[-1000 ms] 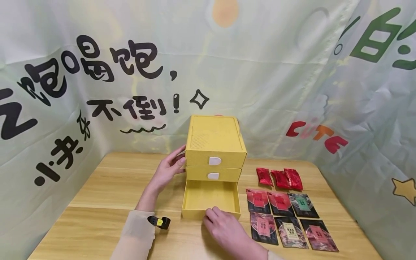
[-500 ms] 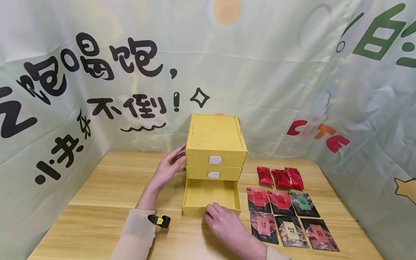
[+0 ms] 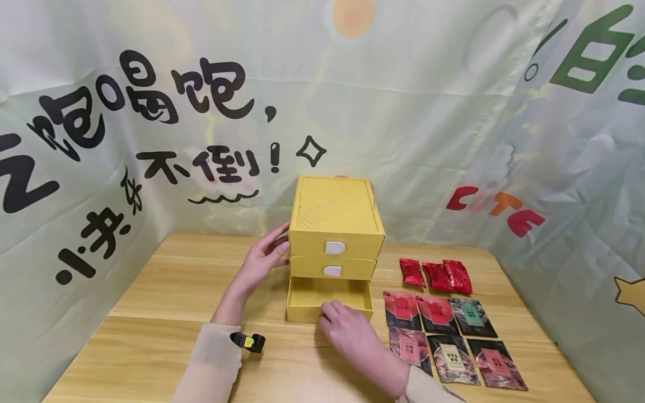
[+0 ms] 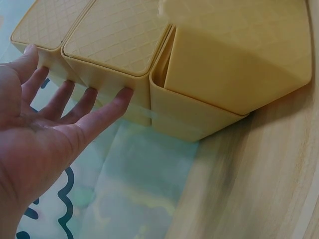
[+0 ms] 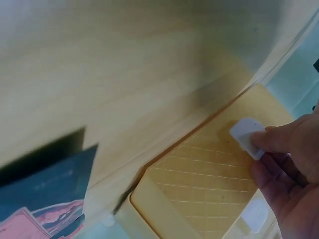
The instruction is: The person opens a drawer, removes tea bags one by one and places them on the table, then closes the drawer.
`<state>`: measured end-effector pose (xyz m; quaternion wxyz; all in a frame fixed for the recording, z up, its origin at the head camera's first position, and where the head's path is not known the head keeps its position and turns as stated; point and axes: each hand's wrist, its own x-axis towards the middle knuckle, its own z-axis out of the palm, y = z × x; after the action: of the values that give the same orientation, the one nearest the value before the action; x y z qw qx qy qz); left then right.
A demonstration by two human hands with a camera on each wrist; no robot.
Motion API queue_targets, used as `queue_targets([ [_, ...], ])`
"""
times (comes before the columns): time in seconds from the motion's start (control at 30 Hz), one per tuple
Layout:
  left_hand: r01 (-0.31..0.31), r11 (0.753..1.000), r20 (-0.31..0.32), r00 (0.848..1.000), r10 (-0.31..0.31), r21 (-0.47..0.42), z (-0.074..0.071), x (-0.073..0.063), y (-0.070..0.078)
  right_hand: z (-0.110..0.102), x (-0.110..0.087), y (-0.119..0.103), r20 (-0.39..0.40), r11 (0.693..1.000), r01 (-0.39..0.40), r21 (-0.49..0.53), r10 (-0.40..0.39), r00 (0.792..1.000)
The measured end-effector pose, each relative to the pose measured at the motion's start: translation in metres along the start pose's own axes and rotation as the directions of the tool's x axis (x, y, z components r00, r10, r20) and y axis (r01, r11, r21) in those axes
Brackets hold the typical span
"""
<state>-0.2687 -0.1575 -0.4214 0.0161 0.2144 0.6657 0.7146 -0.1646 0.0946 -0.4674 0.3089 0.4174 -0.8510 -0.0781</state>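
A yellow three-tier desktop drawer unit [image 3: 335,204] stands on the table, its upper two drawers pushed in. Its bottom drawer [image 3: 302,313] sticks out part way, and no contents show in the part I can see. My right hand [image 3: 353,338] is at that drawer's front; the right wrist view shows thumb and fingers pinching its white pull tab [image 5: 244,132]. Against the unit's left side, my left hand [image 3: 257,266] rests with extended fingertips touching the wall, as the left wrist view confirms.
Right of the unit, several dark printed sachets [image 3: 453,358] lie in two rows. Behind them are small red foil packets [image 3: 456,277]. A printed cloth backdrop [image 3: 403,123] encloses the wooden table [image 3: 151,319]. A black strap device [image 3: 248,342] sits by my left sleeve.
The bottom drawer has slid further into the unit, my right hand moving forward with it. My left hand stays in place on the side wall.
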Motion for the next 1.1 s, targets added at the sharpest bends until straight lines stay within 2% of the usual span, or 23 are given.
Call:
queue_targets([
  [0.7,0.008,1.0,-0.011,1.0,-0.008,0.008,0.002,-0.001,0.0,0.023,0.016,0.022,0.006,0.996,-0.085,0.038,0.085,0.996],
  [1.1,0.016,1.0,-0.012,1.0,-0.016,0.003,0.001,0.0,0.001,0.032,0.023,0.03,-0.046,0.994,-0.098,0.056,0.101,0.994],
])
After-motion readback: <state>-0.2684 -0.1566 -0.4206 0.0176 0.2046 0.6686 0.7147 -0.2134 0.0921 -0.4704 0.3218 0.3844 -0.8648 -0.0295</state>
